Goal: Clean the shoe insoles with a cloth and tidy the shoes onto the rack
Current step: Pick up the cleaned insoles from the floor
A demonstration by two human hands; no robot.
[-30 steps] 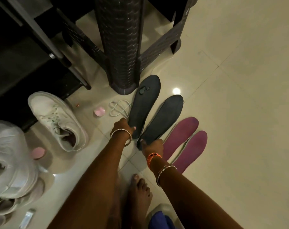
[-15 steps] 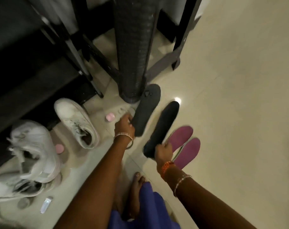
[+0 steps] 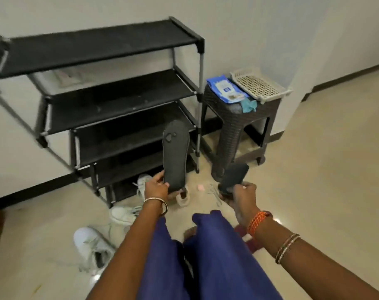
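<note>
My left hand (image 3: 156, 188) grips the heel of a black insole (image 3: 175, 154), which stands upright in front of the black shoe rack (image 3: 102, 46). A second black insole (image 3: 234, 176) is held at its heel by my right hand (image 3: 240, 193) and points away from me towards the stool. Several white sneakers (image 3: 91, 245) lie on the floor at the lower left, one (image 3: 144, 182) partly hidden behind my left hand. A teal cloth (image 3: 248, 106) lies on the brown stool (image 3: 234, 124). A sliver of a maroon insole (image 3: 252, 243) shows beside my right forearm.
On the stool sit a blue wipes pack (image 3: 225, 89) and a white perforated tray (image 3: 260, 84). A small pink object (image 3: 200, 187) and loose laces (image 3: 214, 192) lie on the floor between my hands. The rack's shelves are bare. Open tiled floor extends to the right.
Both hands have lifted the black insoles off the floor. My view has risen from the floor to take in the rack, stool and wall.
</note>
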